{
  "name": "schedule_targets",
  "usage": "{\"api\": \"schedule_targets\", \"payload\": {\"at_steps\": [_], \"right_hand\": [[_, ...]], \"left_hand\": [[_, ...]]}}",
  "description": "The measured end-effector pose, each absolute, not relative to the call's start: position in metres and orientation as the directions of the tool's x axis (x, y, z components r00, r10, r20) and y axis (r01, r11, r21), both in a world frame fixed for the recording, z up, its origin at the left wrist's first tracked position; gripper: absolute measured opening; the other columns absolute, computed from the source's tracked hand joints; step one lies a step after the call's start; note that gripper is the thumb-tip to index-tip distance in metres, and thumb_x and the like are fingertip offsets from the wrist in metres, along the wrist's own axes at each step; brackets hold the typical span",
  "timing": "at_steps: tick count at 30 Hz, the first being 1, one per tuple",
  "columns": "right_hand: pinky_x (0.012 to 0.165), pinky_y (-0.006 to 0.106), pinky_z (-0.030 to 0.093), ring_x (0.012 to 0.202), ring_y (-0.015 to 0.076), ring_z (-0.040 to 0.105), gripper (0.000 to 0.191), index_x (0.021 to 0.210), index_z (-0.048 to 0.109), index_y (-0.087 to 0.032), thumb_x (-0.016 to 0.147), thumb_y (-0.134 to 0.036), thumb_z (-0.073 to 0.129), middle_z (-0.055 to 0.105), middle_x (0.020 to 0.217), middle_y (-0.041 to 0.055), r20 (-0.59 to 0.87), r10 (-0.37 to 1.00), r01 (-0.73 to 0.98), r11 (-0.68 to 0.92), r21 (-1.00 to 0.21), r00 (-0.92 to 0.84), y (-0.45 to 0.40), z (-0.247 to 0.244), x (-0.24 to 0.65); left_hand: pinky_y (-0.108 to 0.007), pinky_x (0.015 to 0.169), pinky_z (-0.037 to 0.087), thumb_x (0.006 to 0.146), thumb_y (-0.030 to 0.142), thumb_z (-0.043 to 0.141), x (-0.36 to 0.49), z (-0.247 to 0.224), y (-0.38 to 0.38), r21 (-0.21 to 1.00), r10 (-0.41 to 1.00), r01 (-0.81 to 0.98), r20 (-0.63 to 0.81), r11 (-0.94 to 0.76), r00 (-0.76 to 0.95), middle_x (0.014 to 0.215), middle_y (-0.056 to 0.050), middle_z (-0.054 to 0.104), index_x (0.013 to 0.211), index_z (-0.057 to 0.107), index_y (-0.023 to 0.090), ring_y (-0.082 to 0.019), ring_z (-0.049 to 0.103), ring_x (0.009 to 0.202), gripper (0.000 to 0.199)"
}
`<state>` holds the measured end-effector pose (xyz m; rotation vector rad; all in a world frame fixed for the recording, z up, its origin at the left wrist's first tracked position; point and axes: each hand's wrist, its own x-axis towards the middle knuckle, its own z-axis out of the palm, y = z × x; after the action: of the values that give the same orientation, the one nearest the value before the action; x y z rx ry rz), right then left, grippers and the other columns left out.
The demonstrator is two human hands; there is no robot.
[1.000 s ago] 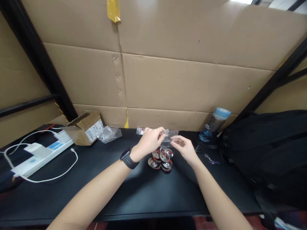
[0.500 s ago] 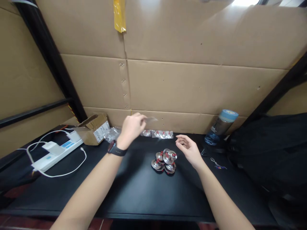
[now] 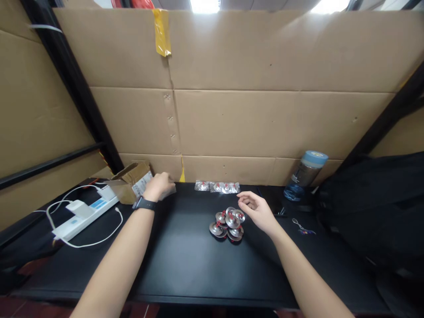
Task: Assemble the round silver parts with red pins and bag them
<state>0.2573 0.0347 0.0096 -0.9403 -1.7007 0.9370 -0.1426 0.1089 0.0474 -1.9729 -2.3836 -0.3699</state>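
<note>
My left hand (image 3: 160,185), wearing a dark watch, is down at the back left with its fingers closed on a clear plastic bag (image 3: 171,190). More clear plastic there is mostly hidden behind the hand. My right hand (image 3: 256,209) hovers, loosely open with fingers slightly curled and nothing in it, just right of a pile of finger cymbals (image 3: 232,221). These are silvery metal discs with red loops, stacked on the black table (image 3: 198,269). Along the cardboard wall lie wrapped finger cymbals (image 3: 225,188) in clear packets.
At left stand an open cardboard box (image 3: 134,180) and a white power strip (image 3: 88,216) with cables. To the right are a blue-lidded bottle (image 3: 304,174), a keychain (image 3: 303,228) and a black backpack (image 3: 377,212). A cardboard wall (image 3: 232,123) closes off the back.
My left hand has moved left and down, carrying the clear plastic bag from the middle to beside the box. My right hand has shifted slightly left. The view has tilted up a little.
</note>
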Motion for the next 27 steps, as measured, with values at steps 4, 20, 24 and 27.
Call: {"api": "schedule_targets", "payload": {"at_steps": [4, 20, 24, 27], "right_hand": [[0.071, 0.028, 0.05, 0.079, 0.0167, 0.061, 0.026, 0.109, 0.066, -0.021, 0.088, -0.035, 0.069, 0.065, 0.09, 0.0034, 0.365, 0.895, 0.162, 0.412, -0.896, -0.255, 0.037, 0.008, 0.258], [0.057, 0.022, 0.042, 0.066, 0.0129, 0.058, 0.018, 0.103, 0.069, -0.018, 0.087, -0.026, 0.065, 0.065, 0.081, 0.0011, 0.349, 0.892, 0.263, 0.424, -0.867, -0.289, 0.034, 0.004, 0.253], [0.057, 0.023, 0.042, 0.062, 0.0124, 0.056, 0.014, 0.096, 0.07, -0.018, 0.083, -0.019, 0.064, 0.064, 0.075, -0.0003, 0.346, 0.89, 0.267, 0.426, -0.865, -0.298, 0.028, 0.008, 0.248], [0.058, 0.024, 0.043, 0.061, 0.013, 0.056, 0.015, 0.094, 0.07, -0.018, 0.082, -0.018, 0.062, 0.064, 0.073, -0.0006, 0.366, 0.88, 0.276, 0.448, -0.85, -0.303, 0.026, 0.006, 0.244]], "left_hand": [[-0.039, 0.087, 0.052, 0.098, 0.043, 0.044, -0.125, 0.035, 0.112, 0.165, 0.957, 0.978, 0.239, 0.124, -0.161, 0.11, -0.02, 0.073, 0.12, 0.068, 0.017, -0.032, 0.07, 0.104, 0.042], [-0.045, 0.104, 0.041, 0.096, 0.022, 0.045, -0.035, -0.013, 0.104, 0.198, 0.934, 0.917, 0.173, -0.345, 0.313, 0.129, -0.013, 0.069, 0.13, 0.065, 0.026, -0.029, 0.063, 0.121, 0.04], [-0.029, 0.091, 0.05, 0.089, 0.025, 0.058, -0.048, 0.005, 0.094, 0.238, 0.91, 0.878, 0.118, -0.415, 0.398, 0.112, -0.003, 0.077, 0.112, 0.075, 0.033, -0.023, 0.071, 0.105, 0.03], [-0.031, 0.095, 0.049, 0.093, 0.026, 0.053, -0.041, 0.019, 0.085, 0.359, 0.939, 0.872, 0.211, -0.334, 0.272, 0.112, -0.008, 0.077, 0.111, 0.075, 0.027, -0.025, 0.069, 0.109, 0.029]]}}
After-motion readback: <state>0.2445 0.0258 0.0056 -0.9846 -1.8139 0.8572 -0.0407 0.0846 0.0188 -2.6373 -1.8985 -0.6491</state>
